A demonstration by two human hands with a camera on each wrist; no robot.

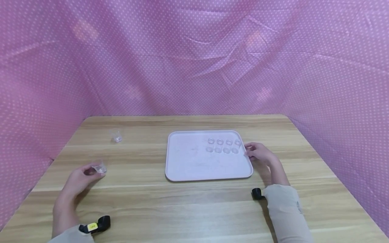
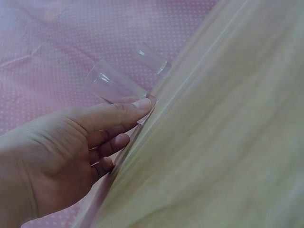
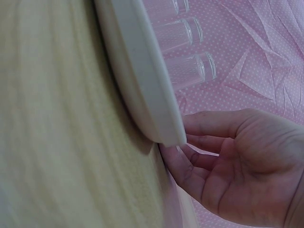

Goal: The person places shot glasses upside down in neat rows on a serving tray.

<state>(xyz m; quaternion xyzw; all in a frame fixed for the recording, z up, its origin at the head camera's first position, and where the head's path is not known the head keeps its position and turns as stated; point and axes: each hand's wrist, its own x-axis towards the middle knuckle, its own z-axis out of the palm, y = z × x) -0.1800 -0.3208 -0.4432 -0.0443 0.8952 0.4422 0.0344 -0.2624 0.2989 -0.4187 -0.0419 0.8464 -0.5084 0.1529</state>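
Observation:
At the left of the table, my left hand pinches a clear shot glass low down, near its base, between thumb and fingers. That glass is upright, at the tabletop. Farther back stands a second upright shot glass, which nothing touches. My right hand grips the right edge of a white tray, with the thumb at the underside of the rim. On the tray's right half, several shot glasses stand upside down in a row, thick bases up.
The wooden table extends around the tray. A pink dotted cloth hangs behind it and along both sides. Black wrist cameras are worn at both sleeves.

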